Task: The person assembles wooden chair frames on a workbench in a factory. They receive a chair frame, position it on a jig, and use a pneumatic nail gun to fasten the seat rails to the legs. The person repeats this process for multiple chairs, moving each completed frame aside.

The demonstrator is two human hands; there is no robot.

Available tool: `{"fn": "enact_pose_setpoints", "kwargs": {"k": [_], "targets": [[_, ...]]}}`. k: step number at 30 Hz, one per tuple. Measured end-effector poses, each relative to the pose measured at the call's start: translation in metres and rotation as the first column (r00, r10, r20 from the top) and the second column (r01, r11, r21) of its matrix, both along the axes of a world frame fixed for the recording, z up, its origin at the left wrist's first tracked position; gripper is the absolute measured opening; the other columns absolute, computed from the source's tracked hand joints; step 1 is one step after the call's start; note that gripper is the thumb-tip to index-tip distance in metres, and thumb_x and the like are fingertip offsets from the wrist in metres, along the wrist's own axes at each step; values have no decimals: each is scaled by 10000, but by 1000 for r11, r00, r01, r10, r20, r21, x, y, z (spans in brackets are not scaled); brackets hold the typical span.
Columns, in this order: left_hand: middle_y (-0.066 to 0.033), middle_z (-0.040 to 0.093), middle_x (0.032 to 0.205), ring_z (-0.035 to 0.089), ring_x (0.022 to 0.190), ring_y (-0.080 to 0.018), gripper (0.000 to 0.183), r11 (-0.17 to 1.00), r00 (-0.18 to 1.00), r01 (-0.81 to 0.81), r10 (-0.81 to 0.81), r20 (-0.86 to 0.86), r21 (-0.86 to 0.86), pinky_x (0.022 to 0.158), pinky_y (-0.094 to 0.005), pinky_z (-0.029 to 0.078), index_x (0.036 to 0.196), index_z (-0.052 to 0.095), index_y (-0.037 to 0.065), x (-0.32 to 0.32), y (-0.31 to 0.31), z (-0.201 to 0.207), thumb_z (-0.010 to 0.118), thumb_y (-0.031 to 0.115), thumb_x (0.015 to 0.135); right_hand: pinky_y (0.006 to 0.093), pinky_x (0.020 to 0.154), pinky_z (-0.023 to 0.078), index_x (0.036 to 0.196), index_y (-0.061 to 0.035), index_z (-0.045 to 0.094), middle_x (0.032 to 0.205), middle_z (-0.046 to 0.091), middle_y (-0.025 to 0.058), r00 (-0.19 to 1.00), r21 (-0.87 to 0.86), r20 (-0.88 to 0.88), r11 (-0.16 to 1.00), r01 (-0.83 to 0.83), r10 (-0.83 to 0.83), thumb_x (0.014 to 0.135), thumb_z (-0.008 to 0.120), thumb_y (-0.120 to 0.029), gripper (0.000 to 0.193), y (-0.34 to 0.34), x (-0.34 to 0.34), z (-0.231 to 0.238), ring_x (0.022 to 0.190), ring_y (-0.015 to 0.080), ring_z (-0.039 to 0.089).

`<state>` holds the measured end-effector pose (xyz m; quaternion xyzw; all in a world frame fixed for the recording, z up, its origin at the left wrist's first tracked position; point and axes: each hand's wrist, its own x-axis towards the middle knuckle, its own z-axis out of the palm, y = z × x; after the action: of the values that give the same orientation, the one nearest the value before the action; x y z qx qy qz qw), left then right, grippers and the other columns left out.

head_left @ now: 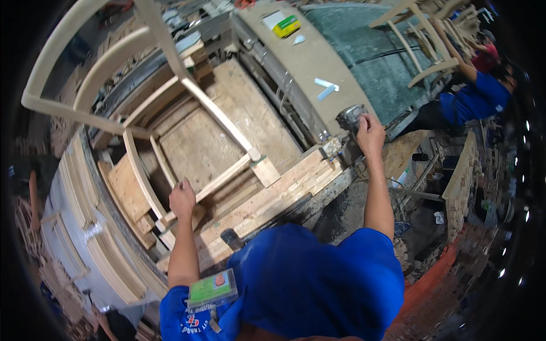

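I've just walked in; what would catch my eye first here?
Most likely the big pale chair frame at upper left, with the person's left hand at a lower corner. Next, right of centre, the dark round object in the right hand, by the beige board's near end. At that board's far end, a yellow-and-green box stands out.

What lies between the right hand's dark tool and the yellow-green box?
Head view, from the dark tool: two pale strips, then a small white piece near the yellow-green box.
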<state>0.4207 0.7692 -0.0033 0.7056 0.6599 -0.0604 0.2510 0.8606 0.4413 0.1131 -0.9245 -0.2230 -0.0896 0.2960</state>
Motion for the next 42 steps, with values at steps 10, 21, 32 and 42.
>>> {"fn": "enact_pose_setpoints", "kwargs": {"k": [10,21,32,42], "targets": [[-221,747,1180,689,1157,-411,552,999,999,-38,39,-37,21,1011,-500,527,1224,762,91,-10,2,9,529,533,988,503,784,505,959,-81,621,960,636,133,216,-63,-370,208,-976,903,833,701,-180,180,31,-267,-77,899,352,656],[-250,729,1216,688,1167,-403,549,999,998,-12,9,61,40,1039,-489,515,1227,747,43,-29,-2,9,521,485,992,463,693,538,1042,-3,651,785,684,203,494,170,-671,763,-624,553,1030,631,-317,314,-23,-314,-28,742,352,700],[-248,742,1161,701,1131,-392,519,1000,992,-1,-3,129,31,1009,-482,520,1136,752,22,-52,-2,9,520,467,1001,434,633,479,978,9,565,706,590,147,854,155,-376,933,-324,359,1101,483,-379,415,48,-277,-66,642,217,565],[-261,746,1123,707,1110,-397,497,998,994,-33,28,107,46,1001,-492,521,1123,746,3,-76,5,-7,540,439,1002,310,600,395,860,-95,563,743,476,-14,821,420,-170,794,-439,545,1110,485,-401,403,97,-229,155,670,113,435]]}}
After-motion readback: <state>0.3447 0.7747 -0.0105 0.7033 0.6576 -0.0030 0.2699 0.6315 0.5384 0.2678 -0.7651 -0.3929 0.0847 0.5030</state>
